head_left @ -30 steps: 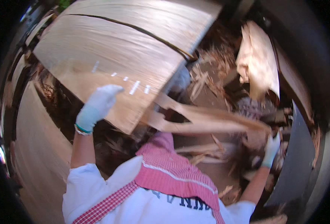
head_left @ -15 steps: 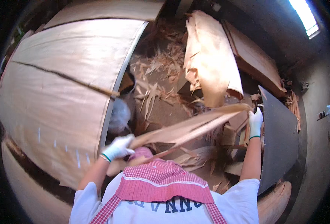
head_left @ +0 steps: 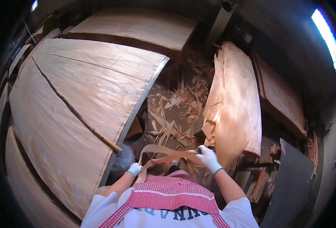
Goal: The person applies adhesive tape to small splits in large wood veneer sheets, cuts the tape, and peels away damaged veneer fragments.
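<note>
A thin strip of wood veneer (head_left: 178, 153) bows in loops across the front of my body. My left hand (head_left: 135, 169), in a white glove, is closed round its left end, beside the edge of a large pale veneer stack (head_left: 88, 83). The strip's other end is in my right hand (head_left: 209, 159), also gloved in white, with the fingers wrapped round it. Just beyond that hand lies a pile of curled, ragged veneer sheets (head_left: 234, 102). A long thin stick (head_left: 82, 119) rests across the left stack.
Veneer scraps (head_left: 187, 100) litter the floor between the piles. A bucket (head_left: 137, 129) and a clear plastic bag (head_left: 124, 157) sit beside the left stack. A dark grey panel (head_left: 289, 182) leans at the right. More sheet stacks (head_left: 133, 28) stand behind.
My hands have drawn closer together, the right one moving left and downward. The strip, stretched out long before, now bends in loops. My view has tilted up.
</note>
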{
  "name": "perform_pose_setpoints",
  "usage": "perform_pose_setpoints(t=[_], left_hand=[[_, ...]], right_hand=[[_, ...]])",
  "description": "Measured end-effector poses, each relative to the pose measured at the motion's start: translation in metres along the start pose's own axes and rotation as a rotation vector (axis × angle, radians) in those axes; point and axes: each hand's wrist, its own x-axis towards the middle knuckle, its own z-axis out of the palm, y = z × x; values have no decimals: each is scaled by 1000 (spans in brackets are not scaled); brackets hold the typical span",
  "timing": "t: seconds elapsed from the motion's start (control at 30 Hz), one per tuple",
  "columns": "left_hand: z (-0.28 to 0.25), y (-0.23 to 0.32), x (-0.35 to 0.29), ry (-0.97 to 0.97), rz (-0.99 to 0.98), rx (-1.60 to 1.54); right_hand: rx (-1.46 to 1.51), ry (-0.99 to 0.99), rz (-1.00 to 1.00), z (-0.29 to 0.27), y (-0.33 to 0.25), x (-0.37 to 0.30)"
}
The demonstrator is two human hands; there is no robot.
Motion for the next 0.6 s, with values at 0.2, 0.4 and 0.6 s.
perform_pose_setpoints(t=[0.2, 0.4, 0.6], left_hand=[[21, 85, -46, 513, 42, 222], [19, 186, -105, 795, 217, 396], [-65, 222, -110, 904, 332, 67]], right_hand=[[315, -240, -422, -29, -36, 147], [569, -253, -354, -53, -77, 278], [844, -366, -245, -24, -138, 350]])
